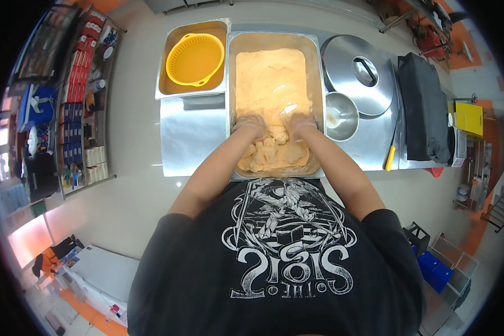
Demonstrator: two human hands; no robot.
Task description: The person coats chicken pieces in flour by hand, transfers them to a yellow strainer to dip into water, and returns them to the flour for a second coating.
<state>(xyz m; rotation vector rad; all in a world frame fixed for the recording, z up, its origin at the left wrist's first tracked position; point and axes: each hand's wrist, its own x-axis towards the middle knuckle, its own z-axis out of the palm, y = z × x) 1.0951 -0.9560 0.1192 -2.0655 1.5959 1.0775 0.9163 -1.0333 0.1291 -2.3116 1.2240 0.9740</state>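
A deep metal pan (pixel 321 61) holds pale orange dough (pixel 271 73), a smooth slab at the far end and broken lumps (pixel 271 157) at the near end. Both my hands are down in it where slab and lumps meet, in thin clear gloves. My left hand (pixel 253 125) grips the dough by the pan's left wall, fingers curled into it. Over on the right side, my right hand (pixel 298 124) is dug into the dough the same way. The fingertips of both are buried from sight. A small loose lump (pixel 278 133) lies between the hands.
Left of the pan, a yellow strainer (pixel 173 63) sits in a second metal pan (pixel 161 84). To the right are a round metal lid (pixel 347 56), a metal bowl (pixel 350 120), a yellow-handled knife (pixel 390 158) and a black cloth-like item (pixel 423 106). Stocked shelves (pixel 81 101) stand further left.
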